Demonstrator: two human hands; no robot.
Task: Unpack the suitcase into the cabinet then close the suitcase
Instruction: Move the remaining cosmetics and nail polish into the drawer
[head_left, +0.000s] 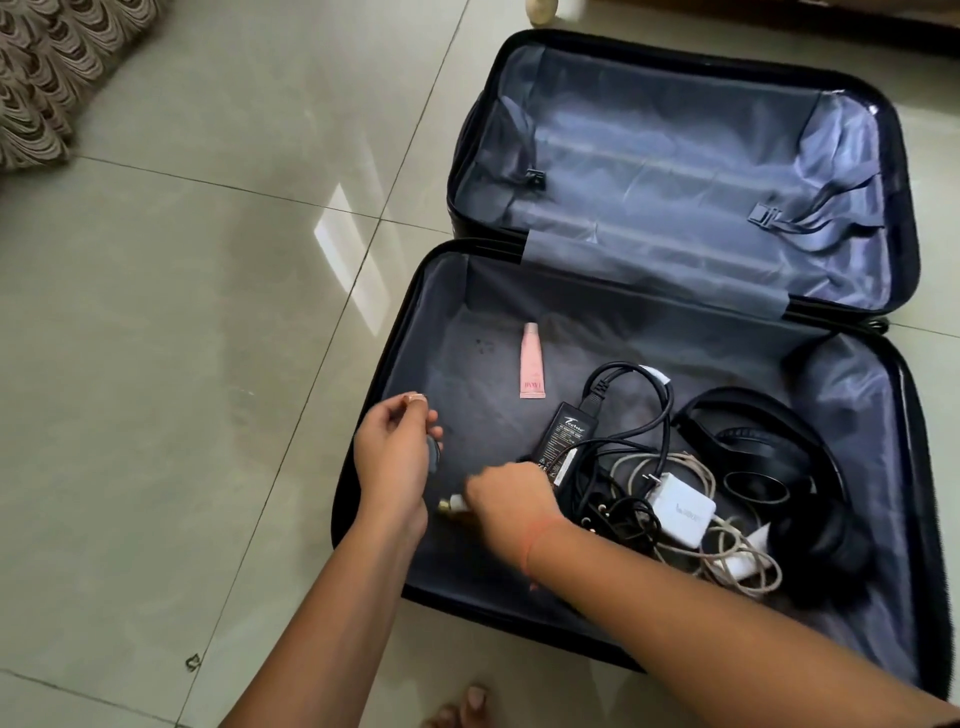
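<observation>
On the tiled floor (208, 312) the suitcase (410, 332) is laid fully open, and both hands are held inside its near half, at the left corner. The left hand (395, 457) is closed around a small dark round thing, pinched between thumb and fingers; what it is cannot be told. The right hand (511, 501) is curled down over a small object with a gold and white end that shows just to its left, against the lining; the grip appears closed, though the fingers themselves are hidden under the back of the hand.

Beyond the right hand a pink tube (532, 366) lies alone. Just to the right of that hand a black power adapter (569, 434) is tangled with its black cable (644, 395), and further right a white charger (683, 509) with a pale coiled cord (737, 564) is heaped against black headphones (779, 467). The far half of the suitcase is seen to hold only its loose straps. The cabinet is not in view.

The unpacking step is judged to be well along but unfinished: the small items are being gathered first. For the next move, the object under the right hand would need to be lifted clear of the lining, and both small things carried to the cabinet. The tangled cables would best be taken up as one bundle, since they are interlaced. Only then could the lid be closed.
</observation>
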